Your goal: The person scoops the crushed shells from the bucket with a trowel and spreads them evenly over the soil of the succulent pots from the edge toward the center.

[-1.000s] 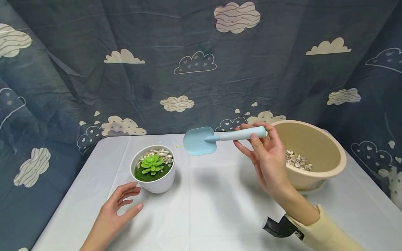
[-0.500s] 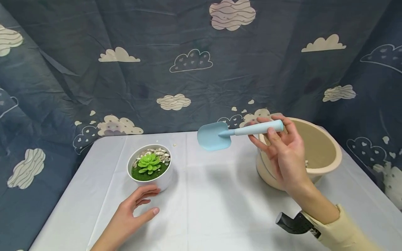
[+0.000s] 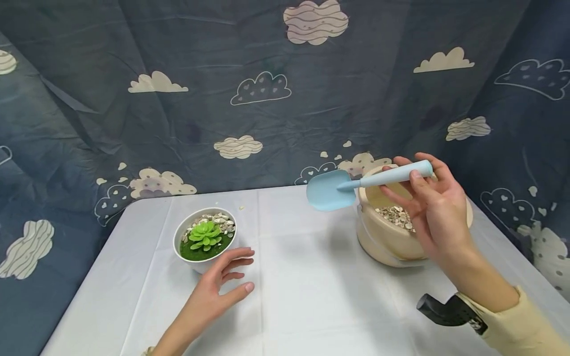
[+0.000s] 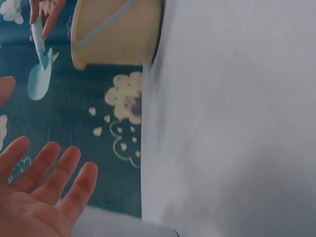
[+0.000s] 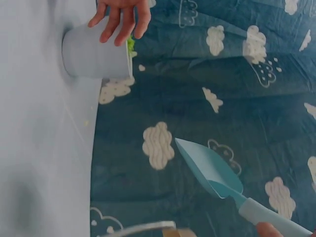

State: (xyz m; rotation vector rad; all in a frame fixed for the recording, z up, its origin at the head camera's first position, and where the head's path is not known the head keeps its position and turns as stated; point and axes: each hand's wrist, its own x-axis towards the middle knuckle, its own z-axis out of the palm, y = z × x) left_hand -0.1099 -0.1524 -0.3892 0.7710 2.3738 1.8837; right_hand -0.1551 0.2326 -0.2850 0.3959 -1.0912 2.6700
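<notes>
My right hand point(image 3: 438, 212) grips the pale blue handle of a small garden trowel point(image 3: 331, 190). The trowel's blade points left, raised above the table, and its handle overlaps a beige bucket point(image 3: 378, 242) in the head view. Whitish pebbles point(image 3: 396, 216) lie inside that bucket. My left hand point(image 3: 218, 291) hangs with relaxed, spread fingers and holds nothing. It is just in front of a white pot point(image 3: 180, 249), covering part of the pot's lower right side. A green succulent point(image 3: 205, 236) stands in the pot on green moss, with pale stones behind it.
A white cloth-covered table point(image 3: 303, 296) bears both containers, the pot at left and the bucket at right. Behind it hangs a dark blue curtain point(image 3: 196, 113) with cloud prints. A black wrist camera point(image 3: 450, 311) juts from my right wrist.
My right hand has carried the trowel rightward, over the front of the bucket. The left hand has also moved right, along the front of the pot. The head view has shifted slightly.
</notes>
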